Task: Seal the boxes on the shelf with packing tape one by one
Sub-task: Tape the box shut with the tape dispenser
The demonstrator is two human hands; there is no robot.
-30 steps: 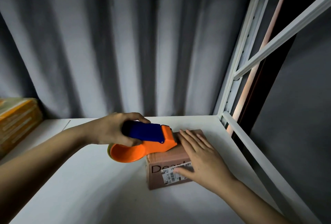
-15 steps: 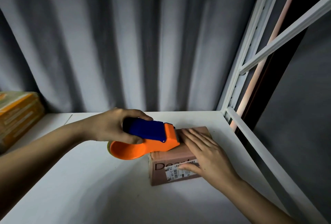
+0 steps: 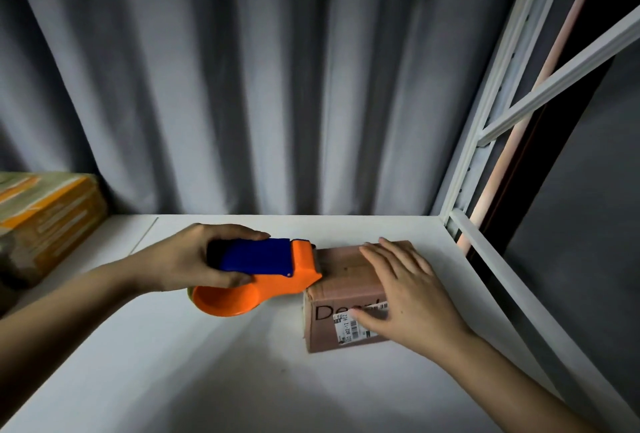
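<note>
While right hand lies flat-fingered on box near shelf's right edge, left hand gripping dispenser, nose at box top's left edge.

surface: white shelf, white metal rail along its right edge | on it, right: small brown cardboard box, printed label on near face | on it, far left: orange-striped package; well apart from the box

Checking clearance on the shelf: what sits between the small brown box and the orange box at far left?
In the head view, the left hand gripping the tape dispenser fills that stretch beside the small brown box; bare shelf runs on to the orange box.
</note>
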